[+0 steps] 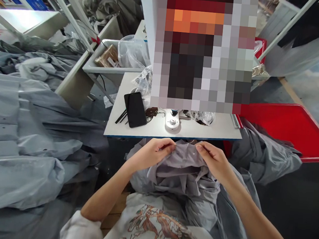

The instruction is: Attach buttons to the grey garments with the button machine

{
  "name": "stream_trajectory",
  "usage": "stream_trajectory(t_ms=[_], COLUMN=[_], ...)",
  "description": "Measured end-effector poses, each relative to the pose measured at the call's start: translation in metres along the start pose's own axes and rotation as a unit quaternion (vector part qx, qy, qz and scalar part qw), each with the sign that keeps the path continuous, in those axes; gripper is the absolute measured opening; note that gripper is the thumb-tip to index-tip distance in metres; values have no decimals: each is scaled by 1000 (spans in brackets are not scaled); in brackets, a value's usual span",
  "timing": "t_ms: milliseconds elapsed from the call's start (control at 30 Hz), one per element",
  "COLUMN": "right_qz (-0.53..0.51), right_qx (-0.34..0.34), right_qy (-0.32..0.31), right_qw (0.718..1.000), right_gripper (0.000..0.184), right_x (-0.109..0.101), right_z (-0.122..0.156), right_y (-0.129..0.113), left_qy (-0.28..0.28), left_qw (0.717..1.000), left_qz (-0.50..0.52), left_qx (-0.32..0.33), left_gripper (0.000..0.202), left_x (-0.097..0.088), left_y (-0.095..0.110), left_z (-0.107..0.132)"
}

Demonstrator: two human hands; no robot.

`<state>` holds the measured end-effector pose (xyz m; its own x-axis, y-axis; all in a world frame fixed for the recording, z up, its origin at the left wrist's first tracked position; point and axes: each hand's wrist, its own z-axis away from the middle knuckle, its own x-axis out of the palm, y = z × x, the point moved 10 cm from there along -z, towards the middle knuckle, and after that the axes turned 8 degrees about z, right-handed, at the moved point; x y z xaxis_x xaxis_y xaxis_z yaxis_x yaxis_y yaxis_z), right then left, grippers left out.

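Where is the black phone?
In the head view, the black phone lies on the white table, left of a round white fitting and right beside some thin black sticks.

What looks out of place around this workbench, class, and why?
A gray garment hangs over the rim of the red tray rather than lying inside it, so it looks spilled. A phone lying on the white table also looks a little out of place among the work items.
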<state>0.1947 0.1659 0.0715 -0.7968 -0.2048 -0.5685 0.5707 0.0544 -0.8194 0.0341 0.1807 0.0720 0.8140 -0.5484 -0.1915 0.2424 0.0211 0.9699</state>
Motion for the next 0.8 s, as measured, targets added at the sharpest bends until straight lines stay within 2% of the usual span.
stream_trajectory(t_ms=[133,200,300,367,433,467,533,600,633,667,700,800], right_qz=[17,34,72,98,129,150,198,253,283,315,347,444], right_qx=[7,5,-5,-22,-41,-47,-63,-89,-106,-118,-121,-75], right_qy=[16,4,-62,-104,-85,-40,96,231,264,266,239,78], right_qw=[1000,999,995,989,987,987,973,935,916,904,899,889], right_gripper=[29,26,20,20,22,23,23,23,25,26,28,23], right_x=[9,18,35,37,15,-6,-63,-116,-132,-141,-142,-120], right_z=[-9,-14,-17,-18,-25,-33,-57,-88,-108,-133,-159,-229], right_y=[19,30,48,56,59,57,47,31,24,19,18,40], left_qy=[19,40,62,76,97,107,115,98,84,68,56,48], left_qw=[996,992,987,980,968,960,947,943,944,946,947,956], left_qz=[80,110,135,163,207,231,270,290,293,293,292,268], left_qx=[-43,-56,-68,-85,-107,-117,-129,-130,-127,-123,-118,-108], left_gripper=[37,37,35,35,37,38,42,44,45,45,46,46], left_x=[-1,0,3,6,8,9,18,33,42,51,58,67], left_y=[-23,-39,-64,-82,-97,-103,-110,-112,-112,-110,-109,-105], left_z=[-4,-7,-6,0,9,14,22,25,26,25,25,27])
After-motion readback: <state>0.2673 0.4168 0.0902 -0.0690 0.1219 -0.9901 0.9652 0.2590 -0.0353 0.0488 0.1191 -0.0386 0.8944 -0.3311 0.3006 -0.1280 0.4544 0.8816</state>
